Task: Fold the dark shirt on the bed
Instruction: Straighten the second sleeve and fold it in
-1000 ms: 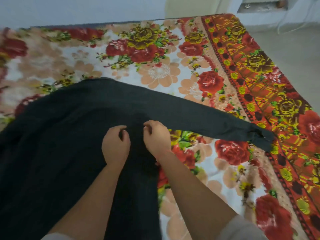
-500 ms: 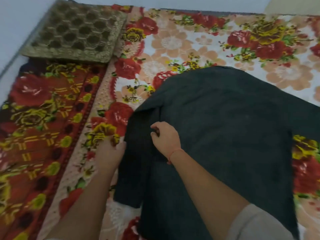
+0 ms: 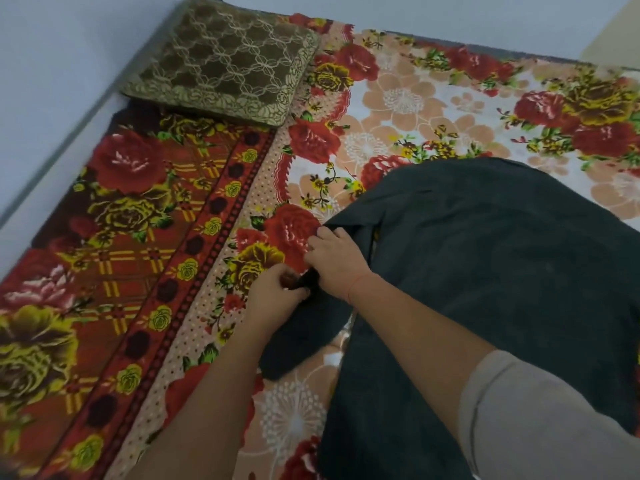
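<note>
The dark shirt [image 3: 485, 271] lies spread over the right half of the floral bed cover [image 3: 415, 109]. Its left sleeve hangs down toward me, below my hands. My left hand [image 3: 277, 296] is closed around the dark fabric at the sleeve's edge. My right hand [image 3: 337, 261] sits just above it on the shirt's left shoulder area, fingers pinching the cloth near the shoulder corner. Both forearms reach in from the bottom and hide part of the sleeve.
A brown patterned cushion [image 3: 225, 60] lies at the bed's far left corner against the pale wall [image 3: 52, 64]. The bed's red bordered edge [image 3: 121, 271] runs along the left. A grey sleeve [image 3: 554, 420] covers my right upper arm.
My view swung from the right sleeve to the shirt's left side. Both hands shifted to the left shoulder and sleeve, and my left hand now grips the sleeve fabric.
</note>
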